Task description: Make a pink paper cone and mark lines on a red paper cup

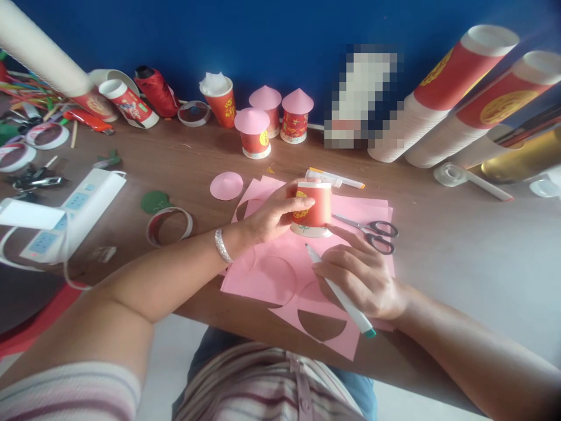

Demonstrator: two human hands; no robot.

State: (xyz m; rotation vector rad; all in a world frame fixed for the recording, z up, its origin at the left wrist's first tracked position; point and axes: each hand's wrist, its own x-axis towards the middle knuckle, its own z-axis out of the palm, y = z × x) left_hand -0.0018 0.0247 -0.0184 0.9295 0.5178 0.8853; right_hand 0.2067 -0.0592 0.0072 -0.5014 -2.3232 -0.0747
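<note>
My left hand [280, 211] is wrapped round a red paper cup [322, 204] turned upside down, its wide white rim facing down. A small green drawing shows on that rim. In my right hand [362, 272] is a white marker [350, 305] with a green end; its tip points up and left, just below the cup and apart from it. My right index finger reaches to the cup's lower right edge. Under both hands lie pink paper sheets [263, 275] with round cut-outs. Black-handled scissors [380, 235] rest on the sheets, right of the cup.
Several red cups with pink cone tops [298, 102] stand at the back. Tall cup stacks [464, 70] lean at the right. A pink paper cone [227, 186], a tape roll [170, 227] and a power strip [74, 216] lie leftward. Another marker [337, 177] lies behind the cup.
</note>
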